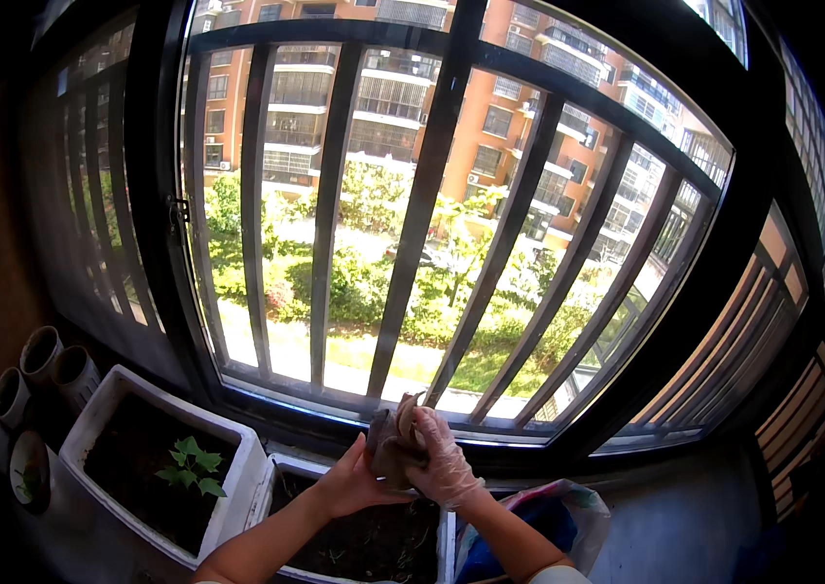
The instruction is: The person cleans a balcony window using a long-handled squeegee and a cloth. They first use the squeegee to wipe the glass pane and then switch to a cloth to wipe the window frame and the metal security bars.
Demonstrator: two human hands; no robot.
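Both hands meet in front of the window's lower edge, above a white planter box point(264, 496) of dark soil. My right hand point(444, 465) wears a thin clear plastic glove; its fingers are closed on a crumpled grey-brown cloth-like thing point(393, 450). My left hand point(352, 485) looks bare and grips the same thing from the left, its thumb pointing up along it. Whether that thing is a rag or a fabric glove, I cannot make out. The fingers hide part of it.
Left of my arms, a second white planter point(242, 465) holds a green leafy seedling point(191, 467). Several round pots point(41, 352) stand at the far left. A blue and white plastic bag point(583, 516) sits by my right forearm. Ahead is a barred window point(451, 97).
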